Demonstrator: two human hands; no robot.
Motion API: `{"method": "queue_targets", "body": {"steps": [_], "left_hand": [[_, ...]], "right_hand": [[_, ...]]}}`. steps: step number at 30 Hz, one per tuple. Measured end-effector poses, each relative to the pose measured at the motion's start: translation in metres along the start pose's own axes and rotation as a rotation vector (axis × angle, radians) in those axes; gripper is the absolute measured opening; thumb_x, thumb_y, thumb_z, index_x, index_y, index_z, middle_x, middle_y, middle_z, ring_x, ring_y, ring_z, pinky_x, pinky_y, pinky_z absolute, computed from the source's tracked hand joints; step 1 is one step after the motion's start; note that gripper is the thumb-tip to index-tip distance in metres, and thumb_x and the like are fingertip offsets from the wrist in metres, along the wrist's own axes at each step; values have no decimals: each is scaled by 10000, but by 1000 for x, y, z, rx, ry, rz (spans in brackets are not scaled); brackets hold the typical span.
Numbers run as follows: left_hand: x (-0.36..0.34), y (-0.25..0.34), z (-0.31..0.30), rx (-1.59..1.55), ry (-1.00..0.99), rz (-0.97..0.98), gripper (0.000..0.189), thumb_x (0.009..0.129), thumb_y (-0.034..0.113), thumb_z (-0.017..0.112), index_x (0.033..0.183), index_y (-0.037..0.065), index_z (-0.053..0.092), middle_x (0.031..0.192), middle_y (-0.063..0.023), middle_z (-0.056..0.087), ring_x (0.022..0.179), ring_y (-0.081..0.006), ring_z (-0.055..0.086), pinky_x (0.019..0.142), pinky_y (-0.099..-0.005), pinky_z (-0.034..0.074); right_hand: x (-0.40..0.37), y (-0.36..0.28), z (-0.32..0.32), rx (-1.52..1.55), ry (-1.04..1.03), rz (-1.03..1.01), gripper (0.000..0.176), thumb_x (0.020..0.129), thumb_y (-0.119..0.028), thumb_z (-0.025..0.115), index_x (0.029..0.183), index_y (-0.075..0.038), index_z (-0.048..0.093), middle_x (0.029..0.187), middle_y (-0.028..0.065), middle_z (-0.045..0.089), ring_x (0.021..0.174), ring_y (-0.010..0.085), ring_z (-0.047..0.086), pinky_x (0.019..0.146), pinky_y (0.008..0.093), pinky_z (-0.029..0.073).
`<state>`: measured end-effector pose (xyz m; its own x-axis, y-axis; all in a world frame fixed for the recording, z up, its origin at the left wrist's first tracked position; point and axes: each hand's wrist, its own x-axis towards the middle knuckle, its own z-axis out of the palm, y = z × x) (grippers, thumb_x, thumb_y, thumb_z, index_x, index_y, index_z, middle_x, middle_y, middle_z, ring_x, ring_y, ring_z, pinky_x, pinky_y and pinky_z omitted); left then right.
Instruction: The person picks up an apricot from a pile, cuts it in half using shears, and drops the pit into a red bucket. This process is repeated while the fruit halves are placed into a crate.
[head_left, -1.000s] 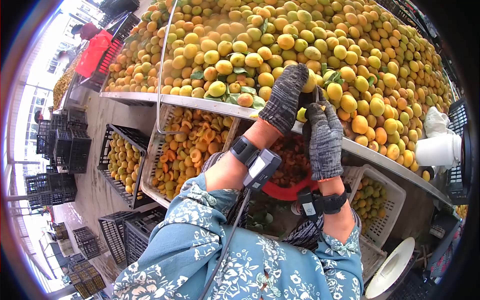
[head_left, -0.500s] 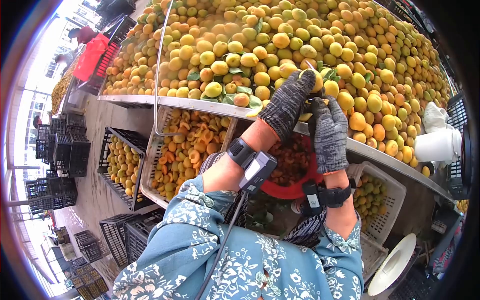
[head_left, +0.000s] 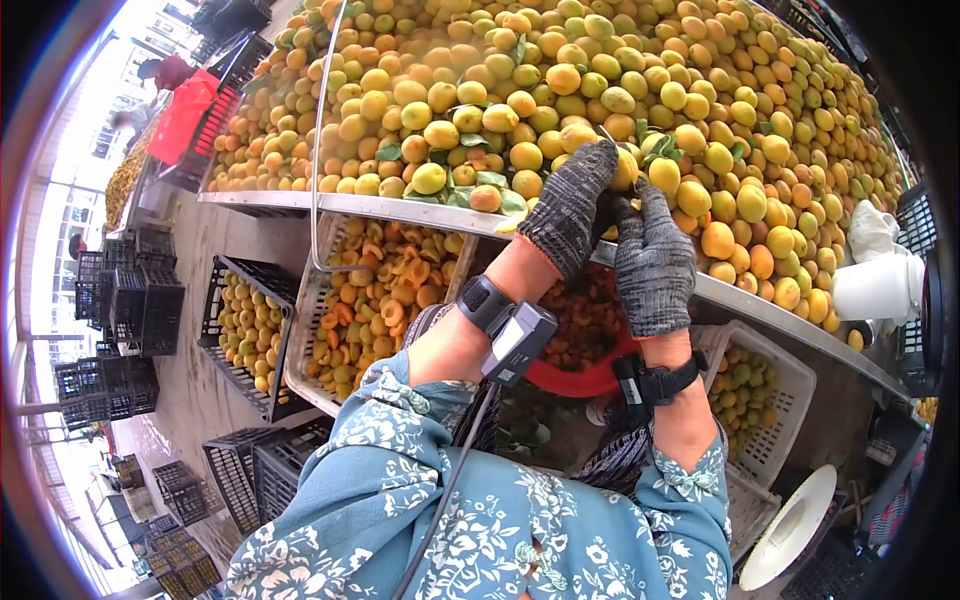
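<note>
Both my hands wear dark grey knit gloves and meet over the metal table edge, in front of a large heap of yellow-orange apricots (head_left: 560, 80). My left hand (head_left: 574, 205) is closed around an apricot (head_left: 624, 170), which shows beyond its fingertips. A thin metal tip sticks up beside that fruit. My right hand (head_left: 654, 255) is close against it from the right, its fingers curled; what they hold is hidden. Below my hands is a red tub (head_left: 570, 382) with dark reddish pieces in it. A crate of halved apricots (head_left: 385, 300) stands to the left.
A black crate of whole apricots (head_left: 245, 325) is at the left, a light crate of greener fruit (head_left: 742, 400) at the lower right. A white bucket (head_left: 878, 288) sits on the table's right end. A metal rod (head_left: 316, 150) rises at the left. A person is at the far upper left.
My right hand has turned and its fingers have drawn in a little lower beside the fruit. My left hand has shifted slightly, and the thin metal tip now slants differently.
</note>
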<state>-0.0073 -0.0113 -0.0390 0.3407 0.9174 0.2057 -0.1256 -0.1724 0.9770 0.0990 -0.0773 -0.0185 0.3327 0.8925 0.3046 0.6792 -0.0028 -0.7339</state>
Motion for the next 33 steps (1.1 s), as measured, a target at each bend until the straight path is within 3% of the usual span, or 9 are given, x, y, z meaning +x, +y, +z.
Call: {"method": "queue_targets", "body": {"steps": [2, 6, 12, 16, 18, 21, 24, 28, 33], "left_hand": [[2, 15, 4, -615, 37, -385, 287, 951, 140, 456, 1191, -7, 512, 1144, -128, 559, 1061, -209, 541, 922, -305, 443], [9, -13, 9, -443, 138, -165, 262, 951, 331, 523, 1064, 104, 590, 889, -3, 609, 721, -86, 586, 613, -208, 488], [14, -19, 11, -504, 109, -130, 262, 959, 304, 519, 1072, 77, 582, 918, -6, 599, 795, -84, 576, 686, -225, 494], [14, -21, 9, -351, 105, -43, 223, 965, 214, 481, 1056, 31, 572, 959, -54, 585, 880, -128, 555, 776, -266, 471], [11, -15, 12, -240, 116, -26, 191, 962, 142, 456, 1014, -2, 571, 976, -105, 581, 934, -180, 555, 826, -304, 458], [10, -10, 15, -319, 169, -114, 200, 966, 160, 458, 1032, 2, 561, 983, -112, 572, 923, -193, 554, 818, -301, 456], [8, -17, 19, 69, 238, 183, 222, 972, 197, 460, 1041, 9, 556, 996, -96, 574, 916, -180, 553, 801, -292, 454], [14, -24, 11, -597, 150, -281, 212, 969, 207, 469, 1052, 46, 578, 990, -55, 590, 907, -145, 558, 786, -272, 458], [8, 6, -11, -670, -42, -351, 283, 937, 215, 538, 1155, 37, 561, 1020, -71, 621, 917, -164, 614, 822, -289, 510]], "right_hand": [[0, -9, -6, -176, -144, 91, 360, 915, -248, 563, 1219, -55, 553, 1002, 211, 651, 929, 310, 645, 782, 366, 500], [0, -10, -3, -205, -182, 103, 370, 910, -235, 566, 1228, -47, 543, 995, 225, 645, 911, 309, 647, 766, 367, 498], [1, 5, 18, 866, -115, 352, 337, 913, -94, 572, 1204, 72, 539, 1000, 42, 613, 855, 87, 513, 715, 233, 466], [2, 10, 16, 812, -131, 307, 337, 910, -148, 572, 1206, 13, 562, 927, 107, 663, 786, 162, 605, 701, 299, 492], [1, 13, 15, 38, -19, 11, 337, 900, -223, 563, 1198, -67, 581, 828, 170, 668, 718, 296, 644, 670, 396, 500], [2, -1, 3, -154, -107, 43, 299, 923, -237, 529, 1180, -89, 567, 894, 205, 652, 780, 345, 640, 674, 425, 491], [2, -6, 2, -279, -132, 55, 298, 923, -238, 518, 1193, -118, 559, 862, 203, 652, 777, 369, 635, 666, 445, 492], [4, -7, 2, -297, -150, 48, 282, 922, -221, 529, 1159, -78, 579, 854, 193, 653, 765, 346, 646, 661, 439, 489], [6, 17, 2, 383, -132, 160, 362, 882, -231, 613, 1132, 30, 595, 939, 227, 657, 881, 291, 649, 780, 348, 495]]}}
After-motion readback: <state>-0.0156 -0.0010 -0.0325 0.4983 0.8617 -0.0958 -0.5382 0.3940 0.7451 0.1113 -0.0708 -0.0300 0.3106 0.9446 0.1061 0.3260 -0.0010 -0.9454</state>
